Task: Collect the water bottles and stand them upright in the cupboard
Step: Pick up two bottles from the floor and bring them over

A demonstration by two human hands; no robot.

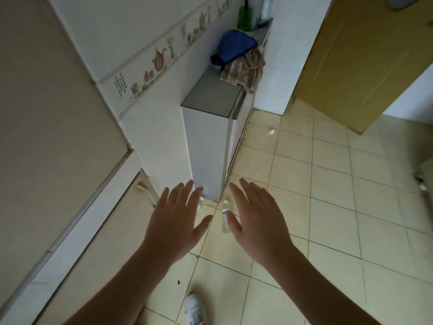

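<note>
A clear water bottle (225, 216) with a white cap lies on the tiled floor near the corner of a white cupboard (206, 146). A second bottle (200, 202) peeks out beside my left fingers, mostly hidden. My left hand (178, 219) and my right hand (255, 216) are stretched out above the floor, palms down, fingers spread, holding nothing. The lying bottle shows in the gap between them, right by my right thumb.
The cupboard's grey top carries a blue cloth (234, 46) and a striped towel (246, 71). A beige cabinet door with a handle (146, 190) is at the left. A yellow wooden door (356, 62) stands open at the right. My white shoe (195, 308) is below.
</note>
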